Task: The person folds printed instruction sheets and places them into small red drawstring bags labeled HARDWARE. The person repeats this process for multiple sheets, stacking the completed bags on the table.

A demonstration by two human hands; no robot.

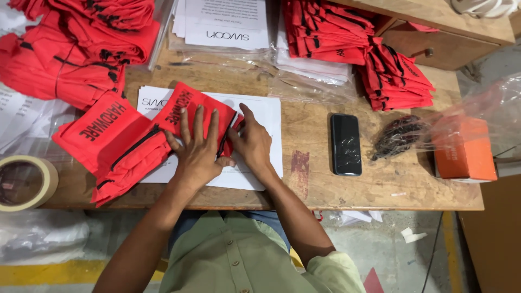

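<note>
One red cloth pouch lies on a white paper sheet in the middle of the frame. It looks soft, thin and light, best pinched at an edge. Left hand presses flat with fingers wide; right hand holds its zipper side, near a black phone

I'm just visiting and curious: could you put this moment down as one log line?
left hand: flat on red pouch | right hand: at pouch edge | pouch on white sheet | black phone to the right
</note>
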